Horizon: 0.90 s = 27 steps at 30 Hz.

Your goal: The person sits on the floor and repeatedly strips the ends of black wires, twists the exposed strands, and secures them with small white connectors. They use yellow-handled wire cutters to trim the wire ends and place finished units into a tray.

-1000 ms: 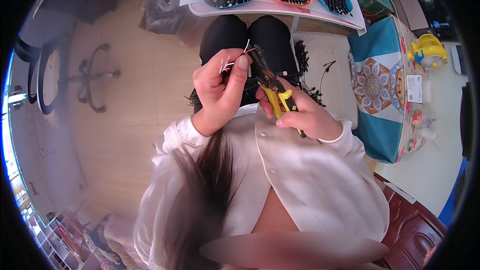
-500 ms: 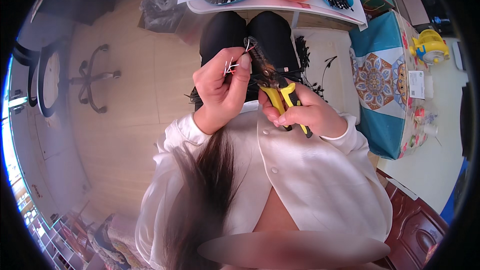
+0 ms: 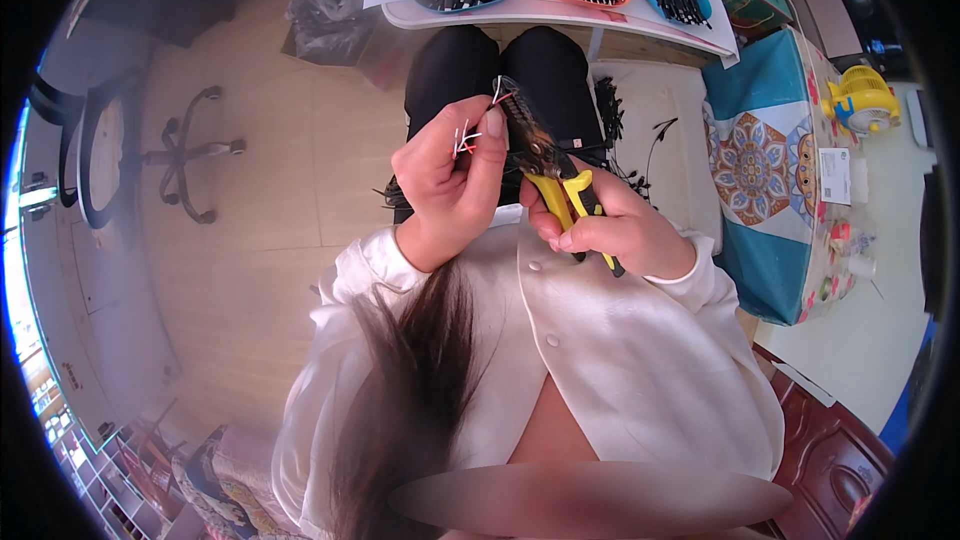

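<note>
My left hand (image 3: 448, 168) is closed, pinching thin cables between thumb and fingers. Red and white wire ends (image 3: 466, 140) stick out beside the thumb. One pair of ends meets the jaws of the wire strippers (image 3: 556, 187) just past my fingertips; whether the jaws bite on them I cannot make out. Around the yellow and black handles my right hand (image 3: 625, 227) is wrapped, and the handles stand a little apart. Both hands are above my lap, in front of my black trousers (image 3: 452, 68).
Beyond my knees a white table (image 3: 500, 22) bears blue and orange trays full of black cables. More black cables (image 3: 612, 110) lie on the pale surface right of my legs. Farther right are a patterned cloth (image 3: 760, 165) and a yellow fan (image 3: 862, 100). At left stands a wheeled chair base (image 3: 180, 155).
The whole view has shifted slightly. My hands, the wire strippers and the wires keep nearly the same pose.
</note>
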Tool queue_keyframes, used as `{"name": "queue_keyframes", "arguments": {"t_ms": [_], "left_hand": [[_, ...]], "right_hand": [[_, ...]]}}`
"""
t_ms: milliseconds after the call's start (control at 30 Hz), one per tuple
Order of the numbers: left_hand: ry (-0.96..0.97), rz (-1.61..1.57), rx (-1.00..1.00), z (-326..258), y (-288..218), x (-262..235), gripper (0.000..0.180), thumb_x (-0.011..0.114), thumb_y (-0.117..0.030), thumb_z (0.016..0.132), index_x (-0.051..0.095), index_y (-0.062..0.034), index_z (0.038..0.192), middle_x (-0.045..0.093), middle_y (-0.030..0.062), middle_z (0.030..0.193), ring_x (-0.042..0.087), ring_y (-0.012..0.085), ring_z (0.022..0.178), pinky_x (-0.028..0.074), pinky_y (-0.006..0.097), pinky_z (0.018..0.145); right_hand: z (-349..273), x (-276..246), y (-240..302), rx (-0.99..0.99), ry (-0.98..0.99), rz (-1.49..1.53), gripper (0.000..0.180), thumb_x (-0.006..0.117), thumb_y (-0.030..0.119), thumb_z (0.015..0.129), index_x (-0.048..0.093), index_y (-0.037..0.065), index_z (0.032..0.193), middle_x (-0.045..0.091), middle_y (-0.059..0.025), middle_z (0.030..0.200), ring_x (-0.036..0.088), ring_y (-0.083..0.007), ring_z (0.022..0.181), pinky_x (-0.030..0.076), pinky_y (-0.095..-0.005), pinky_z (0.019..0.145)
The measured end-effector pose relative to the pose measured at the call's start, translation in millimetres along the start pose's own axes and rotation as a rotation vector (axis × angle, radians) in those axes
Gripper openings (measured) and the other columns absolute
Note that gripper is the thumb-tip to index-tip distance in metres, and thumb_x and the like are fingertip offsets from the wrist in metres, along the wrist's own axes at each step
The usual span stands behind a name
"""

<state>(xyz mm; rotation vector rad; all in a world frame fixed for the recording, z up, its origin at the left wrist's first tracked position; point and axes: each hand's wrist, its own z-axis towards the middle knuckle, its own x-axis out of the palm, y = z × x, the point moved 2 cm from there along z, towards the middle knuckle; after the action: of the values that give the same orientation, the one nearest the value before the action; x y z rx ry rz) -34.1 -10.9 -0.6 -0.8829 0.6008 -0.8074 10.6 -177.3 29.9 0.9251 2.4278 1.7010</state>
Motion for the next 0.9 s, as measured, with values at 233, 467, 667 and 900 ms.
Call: {"name": "queue_keyframes", "arguments": {"t_ms": [233,467,667,900], "left_hand": [[-0.006,0.072,0.058,-1.3,1.0,-0.4,0.007,0.061,-0.002,0.092,0.064,0.0041,0.091,0.056,0.0006,0.067,0.045,0.0044,0.058,0.038,0.019,0.052],[-0.01,0.094,0.112,-0.8,2.5,-1.2,0.006,0.062,0.0,0.088,0.064,0.005,0.092,0.056,0.0039,0.067,0.046,0.0066,0.056,0.038,0.02,0.051],[0.004,0.105,0.094,-1.6,1.3,-2.7,0.007,0.062,-0.001,0.09,0.065,0.0053,0.091,0.062,0.0055,0.071,0.05,0.0067,0.06,0.041,0.02,0.055],[0.019,0.102,0.086,-1.7,0.4,-3.0,0.007,0.062,-0.001,0.09,0.065,0.0054,0.091,0.062,0.0052,0.07,0.05,0.0067,0.059,0.041,0.02,0.054]], "right_hand": [[-1.1,-2.1,1.7,0.024,-0.017,-0.044,0.032,0.053,0.012,0.075,0.049,0.004,0.106,0.048,0.0001,0.082,0.043,-0.0084,0.072,0.036,-0.0214,0.066],[0.5,-2.5,-2.0,0.015,-0.027,-0.052,0.03,0.051,0.013,0.076,0.049,0.004,0.105,0.047,0.0,0.082,0.042,-0.0076,0.069,0.037,-0.0209,0.063],[0.0,-2.8,-1.6,0.01,-0.021,-0.048,0.03,0.052,0.012,0.077,0.049,0.004,0.106,0.047,0.0002,0.082,0.042,-0.0075,0.071,0.037,-0.0208,0.065],[-1.1,-1.5,-0.1,-0.001,0.004,0.015,0.029,0.052,0.008,0.078,0.049,0.004,0.106,0.047,0.0006,0.082,0.042,-0.0073,0.073,0.037,-0.0209,0.066]]}}
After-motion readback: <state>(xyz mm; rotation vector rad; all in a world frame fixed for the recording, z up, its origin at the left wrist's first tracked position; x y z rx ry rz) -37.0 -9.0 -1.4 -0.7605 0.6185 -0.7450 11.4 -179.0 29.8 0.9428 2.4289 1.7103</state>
